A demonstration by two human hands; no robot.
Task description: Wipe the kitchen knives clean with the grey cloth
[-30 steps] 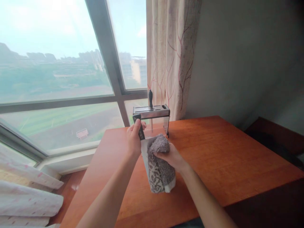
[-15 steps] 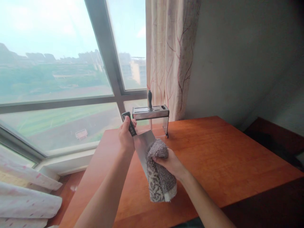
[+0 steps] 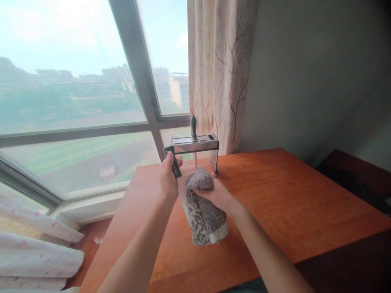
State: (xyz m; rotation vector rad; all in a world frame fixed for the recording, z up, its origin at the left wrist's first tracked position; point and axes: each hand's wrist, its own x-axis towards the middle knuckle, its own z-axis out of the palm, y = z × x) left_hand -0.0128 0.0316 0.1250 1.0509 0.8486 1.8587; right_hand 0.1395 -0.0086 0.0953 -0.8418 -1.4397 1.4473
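My left hand [image 3: 168, 183] grips the dark handle of a cleaver [image 3: 182, 196], blade pointing down over the table. My right hand [image 3: 218, 194] presses a grey patterned towel [image 3: 202, 215] against the blade, covering most of it. Just behind both hands stands a metal and clear-plastic knife rack [image 3: 200, 147] with one dark handle [image 3: 193, 127] sticking up from its top.
The wooden table [image 3: 275, 203] sits against a big window [image 3: 76, 101] and a grey wall. A patterned curtain [image 3: 220, 69] hangs behind the rack. White spotted fabric [image 3: 36, 248] lies at the lower left. A dark piece of furniture [image 3: 360, 179] stands at the right.
The cleaver tilted left and back toward upright in my left hand. My right hand slid the towel up along the blade toward the handle.
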